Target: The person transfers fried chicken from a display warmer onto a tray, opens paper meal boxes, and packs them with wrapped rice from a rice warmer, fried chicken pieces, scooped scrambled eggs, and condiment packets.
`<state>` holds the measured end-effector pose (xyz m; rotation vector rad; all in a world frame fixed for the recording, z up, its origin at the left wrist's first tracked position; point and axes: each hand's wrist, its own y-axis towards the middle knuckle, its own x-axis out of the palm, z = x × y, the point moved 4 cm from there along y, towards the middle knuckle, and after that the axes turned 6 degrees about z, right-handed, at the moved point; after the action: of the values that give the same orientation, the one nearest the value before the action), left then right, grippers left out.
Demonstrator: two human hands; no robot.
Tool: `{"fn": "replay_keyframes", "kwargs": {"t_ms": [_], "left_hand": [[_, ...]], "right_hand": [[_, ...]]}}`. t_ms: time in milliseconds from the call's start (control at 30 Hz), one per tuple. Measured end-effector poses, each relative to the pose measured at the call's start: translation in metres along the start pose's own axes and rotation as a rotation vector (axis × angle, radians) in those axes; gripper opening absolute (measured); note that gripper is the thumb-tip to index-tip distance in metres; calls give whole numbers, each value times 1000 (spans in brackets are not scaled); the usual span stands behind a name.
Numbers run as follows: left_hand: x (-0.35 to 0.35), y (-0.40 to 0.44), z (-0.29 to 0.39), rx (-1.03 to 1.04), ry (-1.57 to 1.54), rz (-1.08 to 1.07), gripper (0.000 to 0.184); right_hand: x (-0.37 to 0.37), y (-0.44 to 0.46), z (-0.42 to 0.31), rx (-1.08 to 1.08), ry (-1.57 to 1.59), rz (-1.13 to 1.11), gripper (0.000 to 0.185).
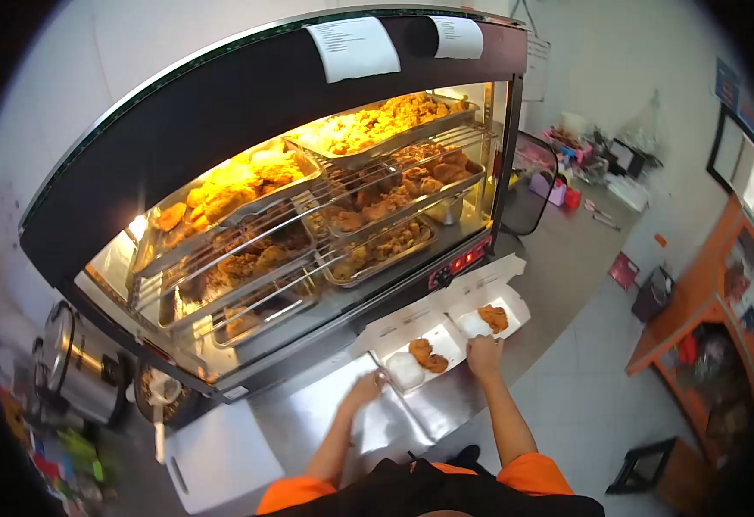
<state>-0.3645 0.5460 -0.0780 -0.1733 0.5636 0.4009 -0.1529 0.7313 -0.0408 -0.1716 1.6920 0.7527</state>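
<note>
Two open white cardboard boxes stand side by side on the steel counter. The left box holds a white round mound and brown fried pieces; the right box holds a white mound and one fried piece. My left hand is closed at the left box's near left corner, by a thin metal edge; what it grips is too small to name. At the near edge of the right box, my right hand is closed, its fingertips hidden.
A lit warming cabinet with trays of fried food stands behind the boxes. A white cutting board lies at front left, near a pan and a steel cooker. Orange shelving stands right, a stool below.
</note>
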Motion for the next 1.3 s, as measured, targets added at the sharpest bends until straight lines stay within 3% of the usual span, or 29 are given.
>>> {"fn": "replay_keyframes", "kwargs": {"t_ms": [33, 67, 133, 167, 200, 233, 300, 367, 433, 467, 500, 533, 567, 600, 667, 700, 767, 833, 967, 1167, 1267, 1300], "left_hand": [[-14, 37, 12, 276, 183, -35, 35], [-67, 56, 106, 326, 393, 158, 24], [-158, 74, 215, 418, -327, 782, 27], [-195, 52, 298, 408, -166, 1102, 36], [-252, 80, 296, 721, -542, 1318, 44], [-249, 50, 386, 855, -500, 1286, 58], [-292, 81, 421, 688, -568, 1361, 75], [-289, 103, 450, 619, -80, 1608, 71], [-249, 133, 456, 905, -258, 1341, 61], [-209, 132, 465, 952, 122, 1410, 47], [-174, 141, 456, 871, 60, 1334, 32], [-131, 156, 442, 773, -413, 1213, 30], [-90, 164, 425, 529, -282, 1119, 30], [-41, 174, 416, 523, -327, 1002, 32], [40, 202, 404, 543, 102, 811, 48], [78, 216, 405, 412, 19, 636, 58], [138, 252, 417, 621, -328, 467, 73], [173, 279, 441, 554, -573, 279, 85], [209, 326, 479, 497, -748, 209, 96], [241, 375, 518, 463, -675, 254, 100], [260, 399, 537, 434, -703, 324, 101], [267, 408, 543, 422, -708, 357, 102]], "right_hand": [[5, 14, 26, -11, -6, -1, 14], [8, 31, 52, -17, -13, 8, 14], [15, 61, 101, -22, -31, -4, 14], [19, 73, 121, -16, -22, -30, 14], [23, 86, 142, -1, -15, -58, 14], [28, 95, 165, 23, -11, -89, 14], [34, 112, 200, 57, -5, -71, 14], [40, 130, 231, 26, -6, -85, 15], [52, 146, 264, 39, 23, -46, 18], [55, 153, 278, 22, 32, -27, 18], [57, 161, 289, -2, 41, -2, 18], [56, 166, 298, -19, 74, 19, 17], [52, 172, 305, -39, 109, 42, 16], [50, 182, 314, -64, 144, 68, 16], [53, 202, 334, -111, 204, 107, 15], [57, 209, 343, -136, 236, 122, 15], [69, 231, 366, -136, 285, 122, 12], [59, 242, 384, -149, 396, 60, 11], [63, 271, 414, -204, 481, -8, 12], [71, 313, 442, -334, 808, 226, 16], [92, 329, 471, -428, 795, -92, 20], [95, 332, 481, -523, 794, -94, 20]]}}
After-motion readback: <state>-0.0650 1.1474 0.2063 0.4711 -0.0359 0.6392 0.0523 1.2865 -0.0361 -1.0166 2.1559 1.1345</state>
